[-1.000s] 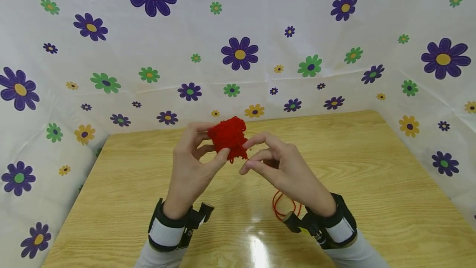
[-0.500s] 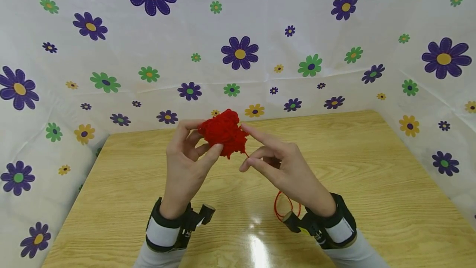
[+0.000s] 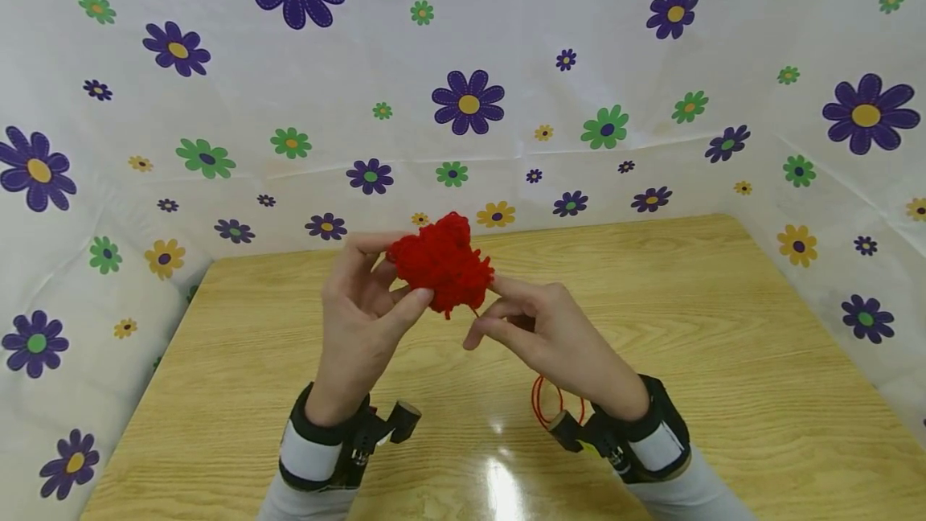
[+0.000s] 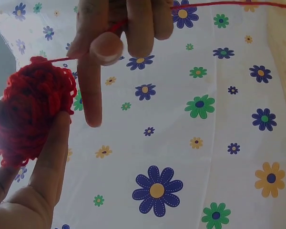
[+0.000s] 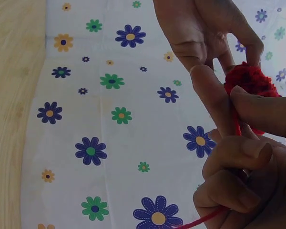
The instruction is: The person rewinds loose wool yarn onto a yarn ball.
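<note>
A lumpy bundle of red yarn (image 3: 443, 262), with small loops along its edges, is held up above the table in the head view. My left hand (image 3: 362, 316) grips it from the left, thumb in front and fingers behind. From its lower edge a strand of yarn (image 4: 61, 59) runs to my right hand (image 3: 553, 336), which pinches it close by. In the head view the right index fingertip reaches the bundle's right edge. The left wrist view shows the strand passing through the right fingers and onward. The bundle's far side is hidden.
Loose loops of red yarn (image 3: 537, 402) lie on the wooden table (image 3: 694, 328) beneath the right wrist, partly covered by it. A white flowered cloth (image 3: 318, 95) hangs behind and at both sides. Each wrist wears a black strap with a camera.
The left hand has shifted slightly left and up, and the bundle has turned in its fingers. The right index finger stretched along the bundle's edge, then bent lower. The right hand still pinches the strand.
</note>
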Available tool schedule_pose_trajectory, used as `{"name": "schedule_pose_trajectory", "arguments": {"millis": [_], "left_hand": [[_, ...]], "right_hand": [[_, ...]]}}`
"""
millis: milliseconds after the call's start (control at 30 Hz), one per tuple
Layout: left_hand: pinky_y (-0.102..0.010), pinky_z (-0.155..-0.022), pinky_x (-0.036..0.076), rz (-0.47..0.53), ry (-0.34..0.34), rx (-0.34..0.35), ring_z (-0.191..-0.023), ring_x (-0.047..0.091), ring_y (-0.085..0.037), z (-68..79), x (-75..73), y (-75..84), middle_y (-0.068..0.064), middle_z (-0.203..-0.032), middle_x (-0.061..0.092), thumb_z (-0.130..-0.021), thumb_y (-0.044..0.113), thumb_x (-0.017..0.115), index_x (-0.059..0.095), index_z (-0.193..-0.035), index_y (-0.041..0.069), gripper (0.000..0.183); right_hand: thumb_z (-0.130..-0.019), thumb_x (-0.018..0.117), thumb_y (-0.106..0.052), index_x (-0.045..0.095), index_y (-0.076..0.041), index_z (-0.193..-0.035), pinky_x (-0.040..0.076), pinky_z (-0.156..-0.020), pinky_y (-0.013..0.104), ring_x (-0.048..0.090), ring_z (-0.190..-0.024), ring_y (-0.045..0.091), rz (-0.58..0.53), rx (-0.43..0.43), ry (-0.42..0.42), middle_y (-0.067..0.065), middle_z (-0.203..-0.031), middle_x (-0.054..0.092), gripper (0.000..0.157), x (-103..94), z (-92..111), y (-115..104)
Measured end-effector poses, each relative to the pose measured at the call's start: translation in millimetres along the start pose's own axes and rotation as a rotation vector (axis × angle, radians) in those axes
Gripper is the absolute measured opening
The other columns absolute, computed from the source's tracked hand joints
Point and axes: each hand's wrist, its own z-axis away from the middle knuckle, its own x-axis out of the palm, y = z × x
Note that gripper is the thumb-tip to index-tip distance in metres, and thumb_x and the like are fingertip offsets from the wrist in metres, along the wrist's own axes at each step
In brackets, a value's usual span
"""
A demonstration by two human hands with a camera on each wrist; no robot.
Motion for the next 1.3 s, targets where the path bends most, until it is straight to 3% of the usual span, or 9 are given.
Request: {"name": "schedule_pose_trajectory", "arguments": {"millis": [67,167,267,400,600,700,867,1100,1300], "left_hand": [[-0.038,-0.084,0.059,0.035,-0.042,-0.023,-0.109,0.055,-0.044,0.9,0.8,1.1,-0.013,-0.122,0.058,-0.084,-0.003,0.070,0.052,-0.122,-0.001,0.042],[-0.036,-0.084,0.059,0.085,-0.110,-0.070,-0.107,0.056,-0.041,2.2,1.9,3.0,-0.011,-0.122,0.059,-0.085,0.002,0.072,0.054,-0.122,0.005,0.041],[-0.035,-0.083,0.060,0.111,-0.188,-0.113,-0.106,0.058,-0.038,3.4,3.1,4.6,-0.008,-0.122,0.059,-0.086,0.006,0.072,0.054,-0.122,0.009,0.041],[-0.035,-0.080,0.061,0.086,-0.318,-0.158,-0.102,0.059,-0.038,5.1,3.6,6.5,-0.008,-0.121,0.059,-0.088,0.013,0.072,0.052,-0.123,0.003,0.042],[-0.039,-0.080,0.061,0.020,-0.474,-0.218,-0.098,0.061,-0.037,6.8,1.3,7.5,-0.018,-0.112,0.058,-0.090,0.017,0.068,0.052,-0.119,-0.005,0.040],[-0.042,-0.078,0.061,-0.012,-0.491,-0.227,-0.095,0.062,-0.036,7.0,-0.3,9.0,-0.021,-0.108,0.057,-0.091,0.018,0.067,0.054,-0.117,-0.004,0.037],[-0.042,-0.073,0.063,-0.169,-0.483,-0.213,-0.091,0.062,-0.029,6.4,-3.0,12.4,-0.014,-0.104,0.058,-0.078,-0.007,0.062,0.057,-0.112,0.003,0.036],[-0.031,-0.064,0.062,-0.535,-0.460,-0.199,-0.092,0.057,-0.016,5.5,-0.9,7.5,-0.003,-0.103,0.058,-0.071,-0.007,0.070,0.059,-0.107,0.011,0.042],[-0.034,-0.063,0.062,-0.620,-0.363,-0.167,-0.092,0.055,-0.017,3.5,-0.1,0.3,-0.007,-0.106,0.057,-0.071,-0.007,0.072,0.058,-0.109,0.007,0.043]], "right_hand": [[-0.091,0.065,-0.001,0.059,-0.008,-0.130,0.025,-0.045,0.024,0.035,-0.048,0.012,0.007,0.008,-0.020,0.000,-0.081,0.077,0.040,-0.1,-0.2,1.0],[-0.090,0.063,0.005,0.061,-0.006,-0.125,0.044,-0.051,0.022,0.054,-0.055,0.008,0.015,0.000,-0.022,0.005,-0.087,0.077,0.037,-0.9,-0.4,2.2],[-0.087,0.063,0.010,0.062,-0.002,-0.124,0.061,-0.065,0.030,0.067,-0.073,0.009,0.022,0.001,0.005,0.013,-0.097,0.076,0.039,-2.5,-0.2,2.9],[-0.084,0.064,0.014,0.067,0.002,-0.114,0.064,-0.066,0.037,0.068,-0.076,0.013,0.031,0.028,0.041,0.016,-0.100,0.075,0.033,-4.9,0.2,4.7],[-0.085,0.067,0.009,0.074,-0.003,-0.093,0.062,-0.060,0.033,0.065,-0.066,0.014,0.000,0.032,0.004,0.009,-0.082,0.076,0.016,-8.0,0.0,5.5],[-0.087,0.068,0.004,0.074,-0.006,-0.090,0.057,-0.056,0.027,0.060,-0.062,0.012,0.035,0.029,-0.010,0.005,-0.076,0.073,0.012,-9.6,0.1,4.9],[-0.091,0.067,-0.006,0.073,-0.009,-0.087,0.041,-0.046,0.022,0.050,-0.055,0.014,0.112,0.025,0.043,0.003,-0.069,0.067,0.008,-14.2,0.8,1.8],[-0.093,0.065,-0.005,0.070,-0.008,-0.087,0.044,-0.045,0.022,0.055,-0.058,0.012,0.062,0.016,0.129,0.004,-0.070,0.066,0.008,-16.2,2.1,0.6],[-0.093,0.063,-0.002,0.069,-0.008,-0.088,0.042,-0.044,0.023,0.055,-0.058,0.013,0.016,-0.047,0.155,0.004,-0.069,0.064,0.010,-15.2,3.1,-1.8]]}}
